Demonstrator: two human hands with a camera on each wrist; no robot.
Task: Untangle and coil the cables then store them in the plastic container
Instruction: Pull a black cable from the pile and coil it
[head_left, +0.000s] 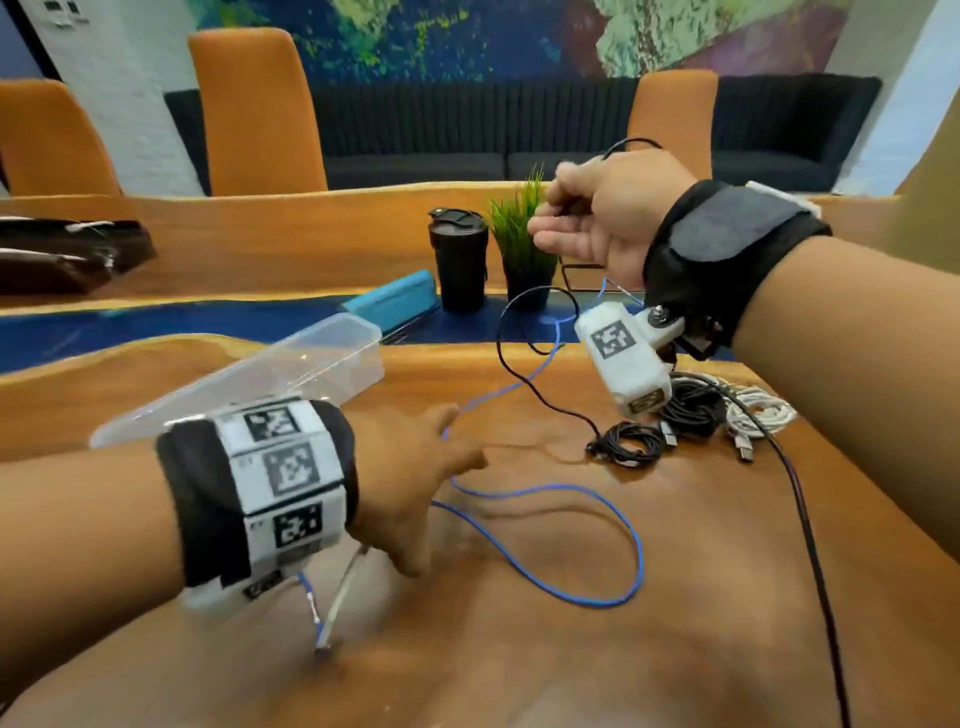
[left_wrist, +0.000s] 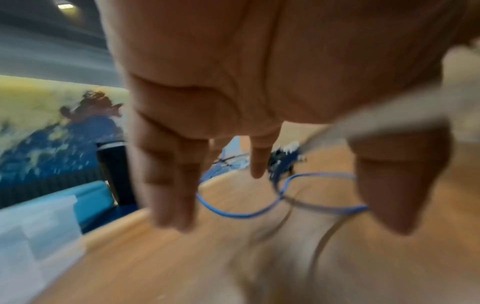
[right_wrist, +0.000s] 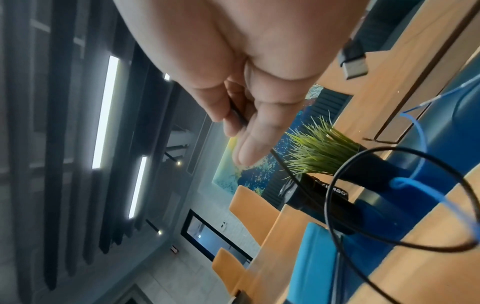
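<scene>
My right hand (head_left: 550, 213) is raised above the far side of the wooden table (head_left: 571, 665) and pinches a thin black cable (head_left: 500, 332) between thumb and fingers (right_wrist: 249, 148). That cable hangs in a loop and runs down to a small black coil (head_left: 623, 447) on the table. A blue cable (head_left: 638, 551) lies in loose curves in the middle. My left hand (head_left: 431, 483) hovers low over it with straight fingers (left_wrist: 171, 185) and holds nothing. The clear plastic container (head_left: 322, 358) stands at the left, beyond my left wrist.
A pile of black and white cables (head_left: 727, 410) lies at the right under my right wrist. A black tumbler (head_left: 458, 260), a potted plant (head_left: 524, 244) and a teal box (head_left: 395, 301) stand behind. Orange chairs (head_left: 254, 114) line the far edge.
</scene>
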